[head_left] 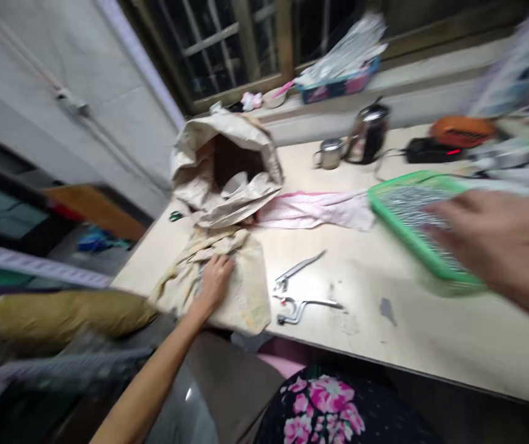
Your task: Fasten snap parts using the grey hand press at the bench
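Note:
My left hand (pixel 217 280) rests on a stained cream cloth (pixel 250 277) at the table's front left edge. Its fingers curl down, and small metal-looking bits show beside them; what lies beneath is hidden. Over a green plastic tray (pixel 412 250) full of small silvery metal pieces (pixel 407 206) reaches my right hand (pixel 486 231), blurred by motion. Its thumb and forefinger are apart, with nothing visible between them. Between the hands, a metal hand tool with a bent handle (pixel 304 304) lies on the table below a slim grey metal tool (pixel 301 267).
Behind the cloth, a wide-mouthed cream sack (pixel 227 209) stands open beside a pink-white towel (pixel 320 209). A metal cup (pixel 330 153), a shiny kettle (pixel 369 132), a black adapter (pixel 433 151) and an orange object (pixel 463 131) line the back. A blue basket (pixel 338 86) sits on the sill.

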Demonstrator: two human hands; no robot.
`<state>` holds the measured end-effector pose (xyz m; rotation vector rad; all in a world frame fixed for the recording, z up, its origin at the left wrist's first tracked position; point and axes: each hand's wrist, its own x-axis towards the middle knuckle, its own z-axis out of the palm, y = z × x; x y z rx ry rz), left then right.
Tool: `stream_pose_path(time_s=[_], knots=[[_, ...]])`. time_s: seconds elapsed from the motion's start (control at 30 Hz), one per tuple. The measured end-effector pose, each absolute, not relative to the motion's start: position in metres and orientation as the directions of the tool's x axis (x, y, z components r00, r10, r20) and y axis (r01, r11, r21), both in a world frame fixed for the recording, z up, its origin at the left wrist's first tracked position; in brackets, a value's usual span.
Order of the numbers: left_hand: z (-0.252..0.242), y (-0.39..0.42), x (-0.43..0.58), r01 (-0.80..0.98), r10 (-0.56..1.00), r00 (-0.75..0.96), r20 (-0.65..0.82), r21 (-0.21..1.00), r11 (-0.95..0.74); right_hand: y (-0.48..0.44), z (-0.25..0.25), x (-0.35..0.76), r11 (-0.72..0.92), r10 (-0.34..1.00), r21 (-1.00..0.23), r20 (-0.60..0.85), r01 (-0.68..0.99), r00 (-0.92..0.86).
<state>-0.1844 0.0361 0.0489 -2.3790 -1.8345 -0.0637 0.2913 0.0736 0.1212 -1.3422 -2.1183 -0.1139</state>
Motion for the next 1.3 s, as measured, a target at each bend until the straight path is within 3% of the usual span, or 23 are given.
stream_pose_path(time_s=[0.03, 0.07, 0.13, 0.2, 0.33, 0.6, 0.7, 0.73, 0.83, 0.93, 1.1, 1.3], knots=[[0.05, 0.038, -0.187, 0.952, 0.95, 0.303, 0.079, -0.074, -0.298, 0.059, 0.118, 0.279, 0.466, 0.802, -0.161, 0.493, 0.87, -0.338], [0.049, 0.041, -0.191, 0.941, 0.939, 0.337, 0.067, -0.061, -0.333, 0.046, 0.111, 0.261, 0.484, 0.828, -0.154, 0.399, 0.861, -0.394], [0.042, 0.054, -0.202, 0.919, 0.914, 0.391, 0.104, 0.007, -0.394, 0.03, 0.089, 0.22, 0.576, 0.817, -0.194, 0.146, 0.794, -0.557], [0.034, 0.073, -0.211, 0.911, 0.905, 0.39, 0.169, 0.07, -0.406, 0.028, 0.064, 0.186, 0.645, 0.756, -0.225, 0.044, 0.731, -0.653], [0.035, 0.091, -0.208, 0.9, 0.903, 0.394, 0.175, 0.126, -0.417, 0.024, 0.045, 0.157, 0.756, 0.639, -0.234, 0.061, 0.612, -0.766], [0.047, 0.098, -0.194, 0.895, 0.936, 0.323, 0.14, 0.276, -0.35, 0.035, 0.04, 0.152, 0.763, 0.632, -0.193, 0.021, 0.617, -0.775], [0.067, 0.078, -0.173, 0.913, 0.973, 0.198, 0.121, 0.338, -0.228, 0.035, 0.033, 0.15, 0.743, 0.648, -0.237, 0.016, 0.626, -0.762], [0.075, 0.066, -0.162, 0.913, 0.99, 0.08, 0.114, 0.391, -0.118, 0.033, 0.032, 0.15, 0.732, 0.654, -0.251, 0.001, 0.633, -0.756], [0.088, 0.03, -0.122, 0.755, 0.973, -0.101, -0.206, 0.621, 0.21, 0.027, 0.03, 0.151, 0.712, 0.665, -0.277, -0.028, 0.645, -0.746], [0.076, 0.004, -0.092, 0.499, 0.88, -0.076, -0.468, 0.747, 0.44, 0.023, 0.024, 0.155, 0.724, 0.651, -0.325, 0.033, 0.608, -0.758], [0.049, -0.019, -0.076, 0.294, 0.824, -0.071, -0.563, 0.777, 0.556, 0.015, 0.022, 0.158, 0.773, 0.611, -0.307, 0.123, 0.556, -0.782], [0.049, -0.018, -0.072, 0.398, 0.792, -0.066, -0.607, 0.712, 0.579, 0.015, 0.026, 0.155, 0.761, 0.621, -0.31, 0.095, 0.57, -0.778]])
